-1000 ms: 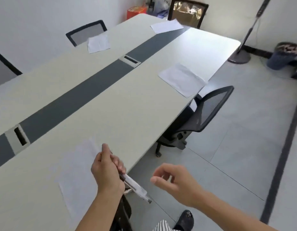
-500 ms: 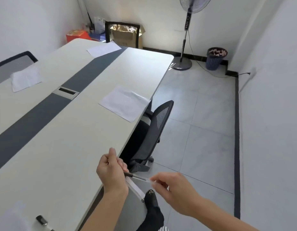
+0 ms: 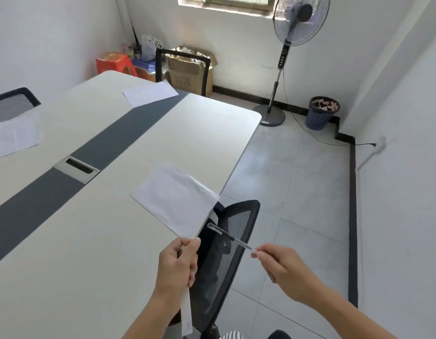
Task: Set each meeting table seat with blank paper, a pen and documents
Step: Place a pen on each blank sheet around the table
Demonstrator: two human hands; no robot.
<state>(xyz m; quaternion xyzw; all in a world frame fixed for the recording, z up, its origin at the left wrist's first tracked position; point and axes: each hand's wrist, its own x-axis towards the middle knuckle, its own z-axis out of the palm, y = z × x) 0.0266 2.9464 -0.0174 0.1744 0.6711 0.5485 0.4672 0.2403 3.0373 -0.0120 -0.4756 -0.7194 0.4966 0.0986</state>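
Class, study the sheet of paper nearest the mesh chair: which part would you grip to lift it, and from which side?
Pinch the sheet of paper at its corner by the table rim, coming from the mesh chair side. It lies flat, so fingers likely slip under only where its edge meets the rim.

**Pen held above chair**

Right hand [image 3: 283, 267] pinches pen [image 3: 228, 237] by one end, over mesh chair [image 3: 226, 270] back. Left hand [image 3: 178, 263] grips narrow white packet [image 3: 187, 311] at worktop [image 3: 90, 241] edge. Paper sheet [image 3: 175, 196] lies just beyond, at edge.
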